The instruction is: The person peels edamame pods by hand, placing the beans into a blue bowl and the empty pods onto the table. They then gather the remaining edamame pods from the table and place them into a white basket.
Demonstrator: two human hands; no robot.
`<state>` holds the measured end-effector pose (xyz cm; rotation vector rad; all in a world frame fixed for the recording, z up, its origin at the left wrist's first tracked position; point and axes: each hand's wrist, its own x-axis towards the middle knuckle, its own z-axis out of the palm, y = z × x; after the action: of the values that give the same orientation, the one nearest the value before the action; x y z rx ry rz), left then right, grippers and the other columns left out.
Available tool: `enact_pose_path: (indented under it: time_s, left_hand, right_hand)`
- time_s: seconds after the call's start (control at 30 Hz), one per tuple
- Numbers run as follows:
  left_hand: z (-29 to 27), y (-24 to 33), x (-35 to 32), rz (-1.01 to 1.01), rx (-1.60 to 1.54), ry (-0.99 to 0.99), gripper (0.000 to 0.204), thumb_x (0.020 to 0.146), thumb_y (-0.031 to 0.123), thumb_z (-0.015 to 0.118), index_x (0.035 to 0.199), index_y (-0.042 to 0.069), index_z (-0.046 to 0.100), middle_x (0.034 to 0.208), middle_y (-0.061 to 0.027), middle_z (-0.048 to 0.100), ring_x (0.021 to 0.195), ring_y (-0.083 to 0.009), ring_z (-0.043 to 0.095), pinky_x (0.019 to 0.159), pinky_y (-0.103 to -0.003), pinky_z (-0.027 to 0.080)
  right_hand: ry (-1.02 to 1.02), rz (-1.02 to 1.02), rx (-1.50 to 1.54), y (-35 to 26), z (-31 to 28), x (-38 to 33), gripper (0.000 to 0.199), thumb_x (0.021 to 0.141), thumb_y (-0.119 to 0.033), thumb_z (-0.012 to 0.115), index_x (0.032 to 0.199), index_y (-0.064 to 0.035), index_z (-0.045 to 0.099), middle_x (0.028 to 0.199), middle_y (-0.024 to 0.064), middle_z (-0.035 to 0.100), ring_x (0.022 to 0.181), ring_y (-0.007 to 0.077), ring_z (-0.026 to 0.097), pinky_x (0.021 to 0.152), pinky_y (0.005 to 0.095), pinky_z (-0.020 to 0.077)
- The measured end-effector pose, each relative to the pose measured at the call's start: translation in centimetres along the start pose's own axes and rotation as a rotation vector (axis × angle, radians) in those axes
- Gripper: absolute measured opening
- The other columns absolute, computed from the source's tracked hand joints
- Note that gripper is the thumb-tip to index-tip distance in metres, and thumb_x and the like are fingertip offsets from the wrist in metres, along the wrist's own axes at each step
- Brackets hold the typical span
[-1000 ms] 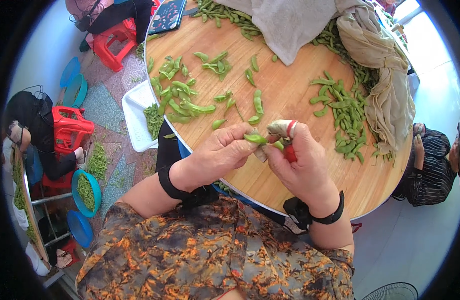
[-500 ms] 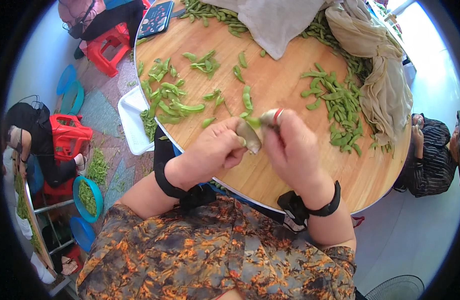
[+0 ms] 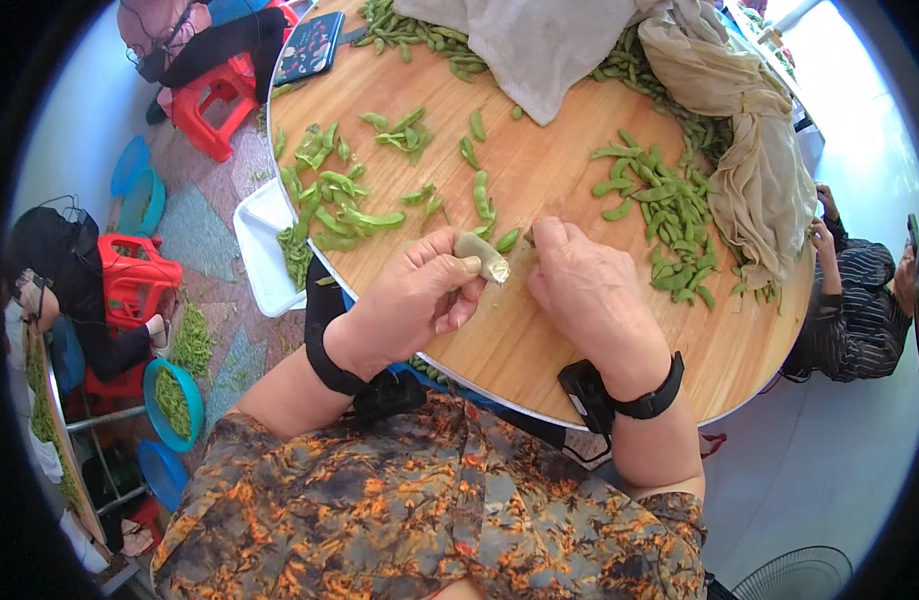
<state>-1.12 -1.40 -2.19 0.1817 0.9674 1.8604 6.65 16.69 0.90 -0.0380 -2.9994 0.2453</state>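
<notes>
Above the near part of the round wooden table, my left hand (image 3: 426, 285) is closed, thumb pressed to its index finger. A greyish, sleeve-like cover (image 3: 473, 247) with a pale, ragged end sits at that fingertip; anything pinched there is hidden. Close to its right, my right hand (image 3: 581, 285) is turned back upward with fingertips pressed together. A small dark bit (image 3: 529, 238) shows at its tips, too small to name. Just beyond the gap between my hands is a green soybean pod (image 3: 508, 240). Further pods (image 3: 482, 195) lie past it.
Pod heaps lie on the table (image 3: 549, 170) at left (image 3: 339, 200) and right (image 3: 669, 210). Cloths (image 3: 549, 50) cover more at the back. A phone-like flat object (image 3: 309, 47) and white tray (image 3: 269, 255) flank the left edge. People (image 3: 849, 300) sit nearby.
My hands have drawn slightly apart. The green pod seen between my fingertips no longer shows there; one now shows just beyond them. The person at the right has raised their hands.
</notes>
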Motion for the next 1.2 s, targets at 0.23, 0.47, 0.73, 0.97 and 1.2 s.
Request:
enact_pose_path:
  time_s: [0.23, 0.47, 0.73, 0.97, 1.2]
  left_hand:
    - [2.6, 0.3, 0.0, -0.04, 0.196, -0.02, 0.019, 0.096, 0.016, 0.049, 0.109, 0.004, 0.054, 0.072, 0.0039, 0.047, 0.055, -0.0028, 0.041, 0.049, -0.016, 0.033]
    - [2.0, -0.3, 0.1, 0.09, 0.492, -0.171, 0.019, 0.096, 0.02, 0.051, 0.106, 0.005, 0.057, 0.071, 0.0086, 0.041, 0.06, -0.001, 0.035, 0.052, -0.018, 0.031]
    - [1.1, 0.5, -0.5, 0.278, 0.802, -0.173, 0.016, 0.095, 0.018, 0.052, 0.087, 0.004, 0.059, 0.069, 0.0058, 0.042, 0.064, -0.0041, 0.035, 0.055, -0.022, 0.032]
    - [0.7, 0.0, -0.7, 0.559, 1.219, -0.116, 0.011, 0.087, 0.011, 0.06, 0.088, 0.0, 0.056, 0.07, -0.0148, 0.05, 0.062, -0.0282, 0.049, 0.057, -0.034, 0.041]
    - [0.0, 0.2, -0.7, 0.43, 1.001, -0.267, 0.014, 0.09, 0.015, 0.058, 0.09, 0.002, 0.056, 0.063, -0.0077, 0.049, 0.058, -0.0174, 0.049, 0.054, -0.03, 0.039]
  right_hand:
    - [0.199, 0.271, 0.942, -0.1, -1.1, -0.1, 0.015, 0.085, -0.006, 0.056, 0.099, -0.0031, 0.053, 0.08, 0.01, 0.06, 0.063, 0.0167, 0.057, 0.059, 0.0303, 0.0475]
    - [0.236, 0.247, 0.967, -1.5, -1.1, -0.7, 0.016, 0.085, -0.005, 0.054, 0.101, -0.004, 0.053, 0.074, 0.0081, 0.057, 0.064, 0.0157, 0.057, 0.061, 0.0282, 0.0476]
    - [-0.354, 0.238, 1.142, -0.7, -3.1, -0.7, 0.013, 0.083, -0.003, 0.043, 0.095, -0.0008, 0.045, 0.069, 0.0108, 0.053, 0.059, 0.0193, 0.052, 0.055, 0.0315, 0.0437]
    - [-0.405, 0.168, 1.074, -0.8, -2.3, -0.8, 0.016, 0.083, -0.003, 0.044, 0.099, 0.0002, 0.043, 0.073, 0.0163, 0.053, 0.066, 0.0296, 0.055, 0.058, 0.0364, 0.0434]
    - [-0.313, 0.058, 1.012, -0.9, -1.3, -1.3, 0.017, 0.084, -0.001, 0.044, 0.101, -0.0014, 0.042, 0.071, 0.0196, 0.053, 0.065, 0.0392, 0.055, 0.057, 0.041, 0.044]
